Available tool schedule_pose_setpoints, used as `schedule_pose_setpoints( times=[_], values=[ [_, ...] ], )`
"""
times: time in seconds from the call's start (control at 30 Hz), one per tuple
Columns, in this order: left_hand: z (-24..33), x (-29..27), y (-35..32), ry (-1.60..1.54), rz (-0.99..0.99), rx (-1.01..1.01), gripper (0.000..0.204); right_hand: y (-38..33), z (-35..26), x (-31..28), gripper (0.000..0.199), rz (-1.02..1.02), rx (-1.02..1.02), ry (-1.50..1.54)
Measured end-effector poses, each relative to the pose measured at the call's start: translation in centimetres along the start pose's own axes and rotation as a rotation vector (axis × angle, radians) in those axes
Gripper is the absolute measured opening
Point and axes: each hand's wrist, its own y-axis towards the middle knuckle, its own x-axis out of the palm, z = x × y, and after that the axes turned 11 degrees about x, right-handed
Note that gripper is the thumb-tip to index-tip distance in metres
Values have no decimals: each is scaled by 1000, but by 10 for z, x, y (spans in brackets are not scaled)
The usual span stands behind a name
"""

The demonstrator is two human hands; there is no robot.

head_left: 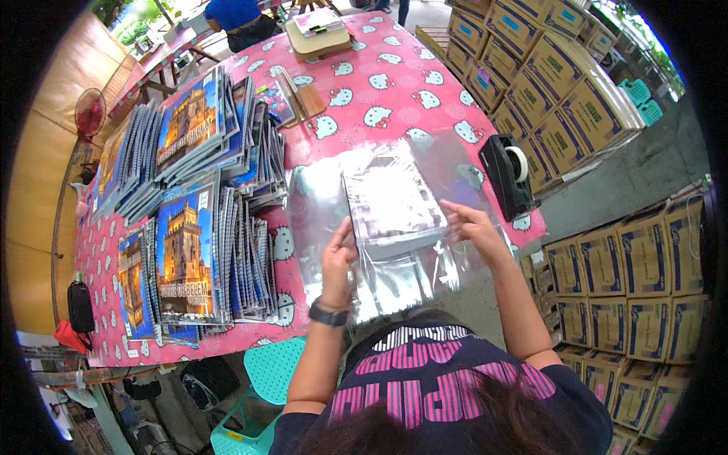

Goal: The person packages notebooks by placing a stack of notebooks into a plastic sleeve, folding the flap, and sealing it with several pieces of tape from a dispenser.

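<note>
My left hand [337, 262], with a black watch on its wrist, grips the near left corner of a stack of notebooks [390, 205] that sits inside a clear plastic bag [326, 205]. My right hand [474, 227] pinches the bag's open edge at the stack's near right corner. The bag lies flat on the pink patterned tablecloth [394, 91], its loose end hanging over the near table edge toward my lap.
Tall piles of spiral notebooks with tower covers [189, 250] fill the table's left side. A black tape dispenser [506, 174] stands at the right edge. Stacked cardboard boxes [561, 83] line the right. A teal stool [269, 368] stands at my left. A person in blue [239, 19] sits far back.
</note>
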Motion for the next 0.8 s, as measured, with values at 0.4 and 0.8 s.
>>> schedule_pose_setpoints(
  times=[0.4,0.8],
  values=[
    [55,62,72,61,-59,274,75,57,-50,10,79,-125,-333,245],
    [19,35,-2,546,-34,279,95,7,16,29,106,-130,-358,146]
  ],
)
